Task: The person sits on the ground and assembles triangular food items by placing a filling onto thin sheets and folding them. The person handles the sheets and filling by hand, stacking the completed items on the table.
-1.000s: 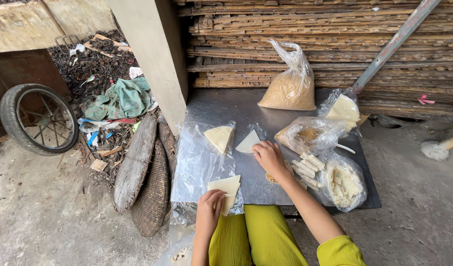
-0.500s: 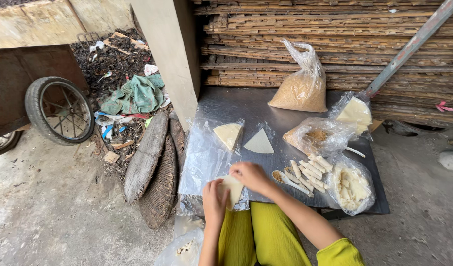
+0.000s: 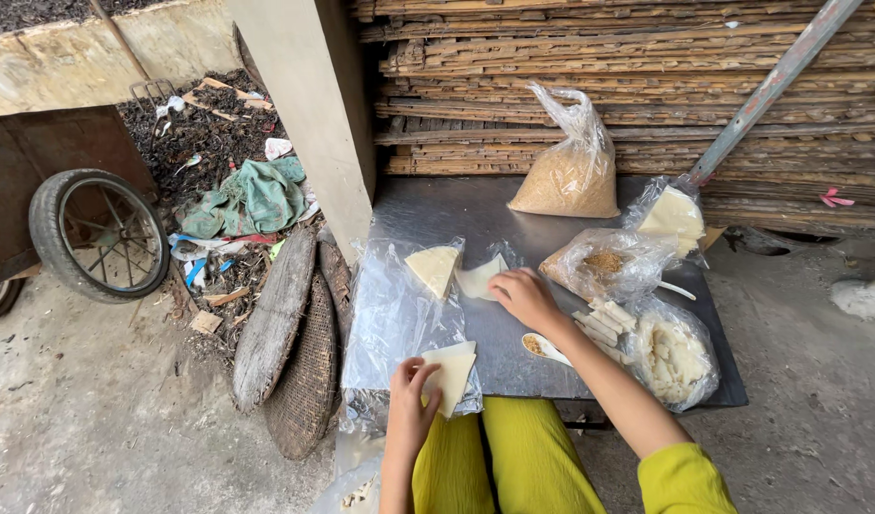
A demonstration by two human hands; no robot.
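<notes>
My left hand [image 3: 411, 405] rests on a folded pale dough wrapper [image 3: 451, 371] at the near edge of a grey metal table [image 3: 475, 214]. My right hand [image 3: 523, 297] lies on a second triangular wrapper [image 3: 477, 279] in the middle of the table, fingers curled over it. A third triangular wrapper [image 3: 432, 267] lies on a clear plastic sheet [image 3: 385, 319] to the left. A white spoon [image 3: 546, 347] with brown filling sits just right of my right forearm. Several rolled pieces [image 3: 601, 322] lie beside it.
Clear bags of brown crumbs [image 3: 570, 171], filling [image 3: 609, 264], wrappers [image 3: 672, 214] and pale shreds [image 3: 675, 354] stand on the table. A concrete pillar [image 3: 309, 105], woven baskets [image 3: 299, 352], a wheel [image 3: 99, 233] and rubbish are at the left. Stacked bamboo slats [image 3: 599, 57] form the back.
My right hand went back from the far wrapper toward the near edge, then out again onto the middle wrapper. The spoon now lies uncovered. My left hand stayed on the near wrapper.
</notes>
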